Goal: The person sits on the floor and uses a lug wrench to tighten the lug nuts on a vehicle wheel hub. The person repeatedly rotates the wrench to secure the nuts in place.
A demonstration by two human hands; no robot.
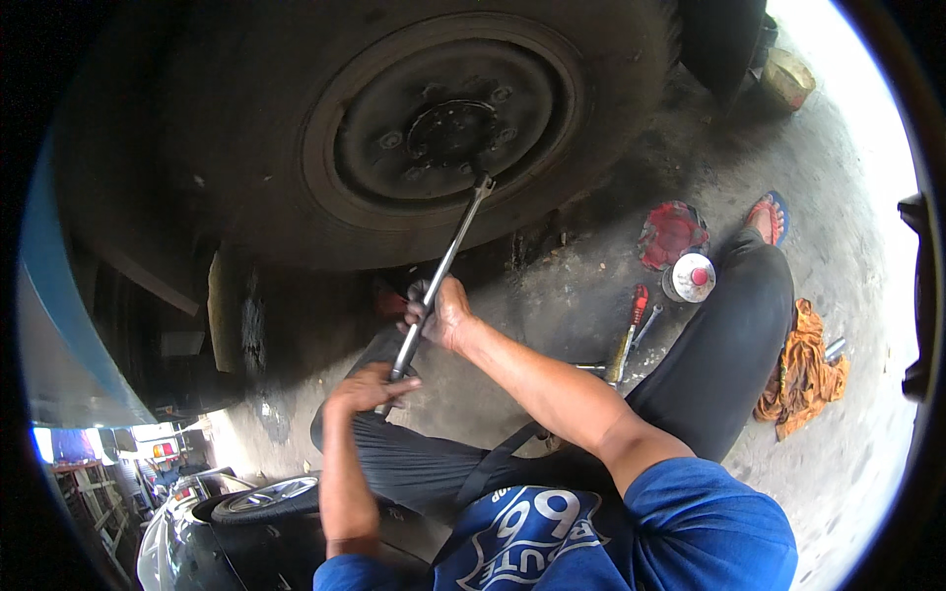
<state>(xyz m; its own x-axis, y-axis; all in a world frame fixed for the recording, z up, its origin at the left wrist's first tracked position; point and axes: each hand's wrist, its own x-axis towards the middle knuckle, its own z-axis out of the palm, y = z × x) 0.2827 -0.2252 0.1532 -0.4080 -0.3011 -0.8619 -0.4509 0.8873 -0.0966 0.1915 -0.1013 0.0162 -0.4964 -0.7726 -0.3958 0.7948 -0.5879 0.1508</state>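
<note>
a long steel wrench [439, 271] runs on a slant through the middle of the frame, from its socket end at a lug nut [485, 181] low on the dark wheel hub [448, 123], upper centre, down to the handle end just left of centre. both hands are closed on the lower part of the bar: the right hand [440, 313] wraps it higher up, the left hand [370, 389] clasps the very end just below, the two near each other but apart.

the bar looks rigid and fairly heavy, bare metal, smooth and probably a little greasy, so a bare palm could slide along it. judged from its length, the best hold is where the hands already sit, far from the socket, which gives the most leverage; the risk is the socket slipping off the nut if the bar tilts off line.

the big tire [197, 118] fills the upper frame. on the concrete floor [847, 414] at right lie a red-handled tool [634, 325], a round tin [689, 278], a red lid [672, 233] and an orange rag [803, 369], all well apart from the hands.
</note>
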